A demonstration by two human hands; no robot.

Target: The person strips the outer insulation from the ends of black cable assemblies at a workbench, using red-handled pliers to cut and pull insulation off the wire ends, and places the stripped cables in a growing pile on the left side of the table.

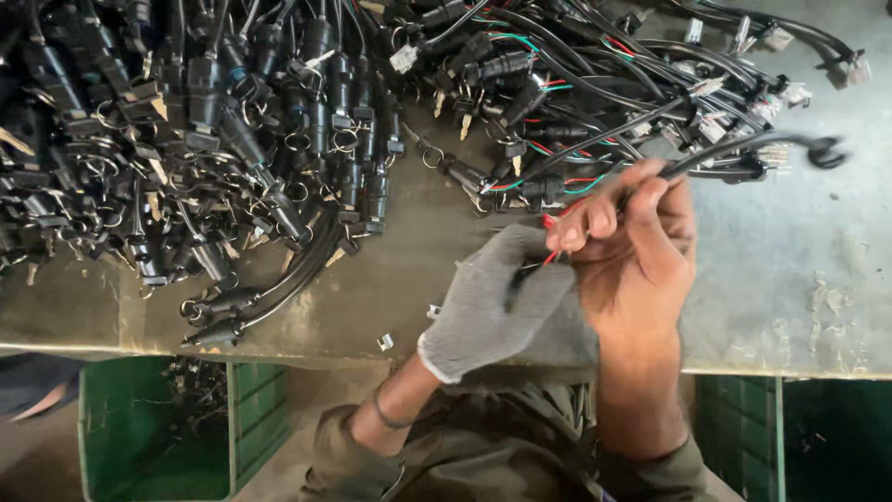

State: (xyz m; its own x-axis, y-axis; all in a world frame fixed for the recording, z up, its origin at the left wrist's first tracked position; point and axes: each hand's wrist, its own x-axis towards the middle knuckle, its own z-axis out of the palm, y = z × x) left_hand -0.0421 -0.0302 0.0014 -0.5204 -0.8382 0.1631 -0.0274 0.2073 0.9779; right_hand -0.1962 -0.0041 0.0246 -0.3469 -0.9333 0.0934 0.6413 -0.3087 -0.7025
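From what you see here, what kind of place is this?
Probably a factory workbench for wiring assembly: a metal table heaped with black cables, green crates under it, and a gloved left hand and bare right hand gripping one cable.

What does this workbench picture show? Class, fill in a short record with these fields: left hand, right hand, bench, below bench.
left hand: grey knit glove, closed on black cable
right hand: bare, pinching the same cable with red wires
bench: worn metal top, big heap of black cable assemblies with keys, small metal clip
below bench: green crate
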